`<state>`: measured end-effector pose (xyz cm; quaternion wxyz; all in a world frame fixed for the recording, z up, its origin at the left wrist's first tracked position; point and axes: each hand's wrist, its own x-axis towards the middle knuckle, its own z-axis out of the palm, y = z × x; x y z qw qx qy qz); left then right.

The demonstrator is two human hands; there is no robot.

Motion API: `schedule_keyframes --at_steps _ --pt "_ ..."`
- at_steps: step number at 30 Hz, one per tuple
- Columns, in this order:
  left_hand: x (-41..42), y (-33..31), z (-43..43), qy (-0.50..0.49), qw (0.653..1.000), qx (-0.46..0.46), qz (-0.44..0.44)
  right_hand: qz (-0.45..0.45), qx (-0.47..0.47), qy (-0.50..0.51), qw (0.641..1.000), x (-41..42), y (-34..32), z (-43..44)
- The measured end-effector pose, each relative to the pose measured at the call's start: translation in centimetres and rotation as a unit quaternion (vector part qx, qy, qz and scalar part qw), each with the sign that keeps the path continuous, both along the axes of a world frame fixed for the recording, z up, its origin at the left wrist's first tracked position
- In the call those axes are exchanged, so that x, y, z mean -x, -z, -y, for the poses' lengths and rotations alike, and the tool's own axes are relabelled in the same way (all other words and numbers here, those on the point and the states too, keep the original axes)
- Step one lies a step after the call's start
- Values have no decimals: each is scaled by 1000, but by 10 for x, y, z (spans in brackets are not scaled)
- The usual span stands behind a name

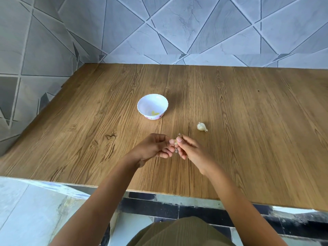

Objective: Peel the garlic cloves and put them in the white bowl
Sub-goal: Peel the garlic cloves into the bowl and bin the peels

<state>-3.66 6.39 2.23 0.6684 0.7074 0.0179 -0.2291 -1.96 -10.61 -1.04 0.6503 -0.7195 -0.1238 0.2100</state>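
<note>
A white bowl on a wooden table, yellowish peeled cloves inside, sits at twelve o'clock from the left hand. That hand's fingertips pinch a garlic clove; the right hand pinches it too. At one o'clock from that hand, unpeeled garlic lies alone

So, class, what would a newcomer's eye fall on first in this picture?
The left hand and right hand pinch a small garlic clove between them, low over the wooden table. Beyond them stands the white bowl with yellowish pieces inside; an unpeeled garlic piece lies to its right, nearer the person.
</note>
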Motion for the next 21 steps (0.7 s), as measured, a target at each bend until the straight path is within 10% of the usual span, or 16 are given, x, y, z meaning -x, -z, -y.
schedule_keyframes --at_steps 10,21 --pt "7 6 7 -21 993 90 -79 68 25 2 997 7 -1 -3" --pt "-5 11 -8 -51 964 -199 171 -179 -89 20 980 3 -2 2"
